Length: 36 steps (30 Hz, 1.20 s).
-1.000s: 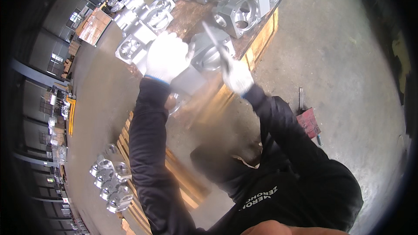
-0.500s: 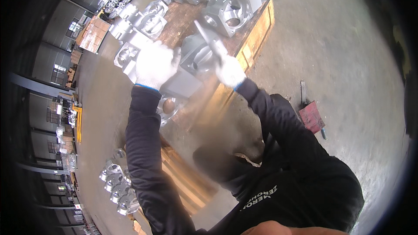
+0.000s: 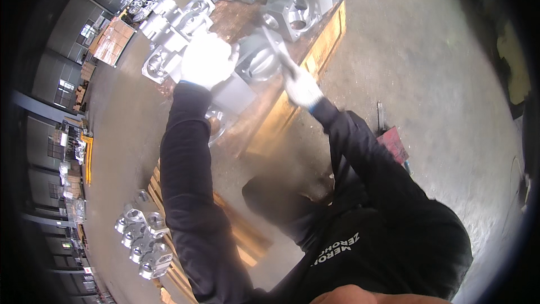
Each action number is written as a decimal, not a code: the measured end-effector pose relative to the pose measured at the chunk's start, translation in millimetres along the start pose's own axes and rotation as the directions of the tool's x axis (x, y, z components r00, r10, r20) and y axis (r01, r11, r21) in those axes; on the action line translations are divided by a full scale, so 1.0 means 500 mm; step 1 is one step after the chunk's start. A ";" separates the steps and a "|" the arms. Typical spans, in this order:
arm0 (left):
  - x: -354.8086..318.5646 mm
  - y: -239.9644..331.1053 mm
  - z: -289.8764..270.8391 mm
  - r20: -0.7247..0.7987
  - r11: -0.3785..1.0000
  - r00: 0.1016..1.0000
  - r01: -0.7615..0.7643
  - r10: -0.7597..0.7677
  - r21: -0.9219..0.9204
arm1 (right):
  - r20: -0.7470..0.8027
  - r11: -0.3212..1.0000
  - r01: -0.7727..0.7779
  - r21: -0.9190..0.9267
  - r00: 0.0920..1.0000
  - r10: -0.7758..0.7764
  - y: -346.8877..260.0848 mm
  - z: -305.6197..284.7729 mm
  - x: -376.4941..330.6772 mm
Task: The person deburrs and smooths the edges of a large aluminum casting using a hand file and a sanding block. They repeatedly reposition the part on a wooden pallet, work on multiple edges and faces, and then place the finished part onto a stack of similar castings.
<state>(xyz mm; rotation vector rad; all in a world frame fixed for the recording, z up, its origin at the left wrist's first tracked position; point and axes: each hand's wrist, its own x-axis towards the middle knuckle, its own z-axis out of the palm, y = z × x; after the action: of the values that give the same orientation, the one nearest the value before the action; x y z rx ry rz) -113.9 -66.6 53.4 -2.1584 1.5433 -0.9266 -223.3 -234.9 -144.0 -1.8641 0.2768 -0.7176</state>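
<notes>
Left hand [image 3: 207, 59] flat, open on metal casting [image 3: 247, 73] | right hand [image 3: 301, 85] gripping flat tool [image 3: 273, 45]

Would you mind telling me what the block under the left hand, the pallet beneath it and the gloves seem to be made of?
The block looks like cast or machined metal, perhaps aluminium: pale silver-grey, matte, with bright bored openings. The pallet appears to be bare wood: orange-brown boards with visible plank edges. The gloves on the left hand and right hand look like white knitted fabric, though the weave is too blurred to confirm.

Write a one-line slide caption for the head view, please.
Gloved left hand steadies a metal casting on a wooden pallet; right hand holds a tool.
</notes>
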 end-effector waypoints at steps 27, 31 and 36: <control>-0.034 -0.006 -0.015 -0.240 0.972 0.958 -0.190 0.154 -0.135 | -0.017 0.885 0.272 -0.377 0.954 -0.300 -0.006 -0.132 -0.018; -0.044 -0.002 -0.043 -0.237 0.933 0.952 -0.252 0.192 -0.257 | 0.190 0.856 0.102 -0.506 0.982 -0.005 -0.026 -0.165 -0.033; -0.046 0.011 -0.061 -0.107 0.953 0.985 -0.160 0.136 -0.256 | 0.252 0.912 0.156 -0.380 0.966 -0.060 0.005 -0.205 -0.003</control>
<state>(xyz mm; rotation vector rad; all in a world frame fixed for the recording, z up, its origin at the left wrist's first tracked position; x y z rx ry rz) -143.2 -44.0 65.3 -2.1609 1.9405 -0.8160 -285.3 -313.5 -121.0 -2.3479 0.1728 -0.5316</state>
